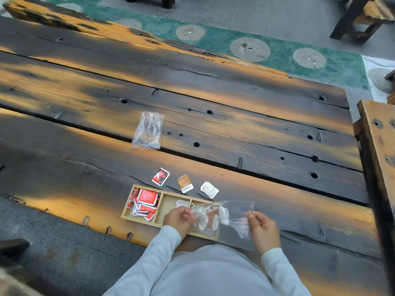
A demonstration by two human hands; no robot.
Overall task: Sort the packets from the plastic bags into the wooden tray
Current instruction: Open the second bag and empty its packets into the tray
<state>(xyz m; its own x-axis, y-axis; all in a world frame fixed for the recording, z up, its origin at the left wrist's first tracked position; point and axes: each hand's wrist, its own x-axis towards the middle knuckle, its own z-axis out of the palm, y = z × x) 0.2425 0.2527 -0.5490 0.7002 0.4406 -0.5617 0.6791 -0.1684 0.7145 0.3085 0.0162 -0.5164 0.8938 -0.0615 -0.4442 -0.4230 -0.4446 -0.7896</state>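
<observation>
A wooden tray with three compartments lies at the near table edge. Its left compartment holds several red packets. One white packet lies in the middle compartment. My left hand and my right hand each pinch an edge of a clear plastic bag held over the tray's right part. White packets show inside the bag. Behind the tray lie a red packet, a brown packet and a white packet.
An empty-looking clear plastic bag lies flat farther back on the dark plank table. A wooden bench stands at the right. The table's near edge runs just left of the tray, with grey floor below.
</observation>
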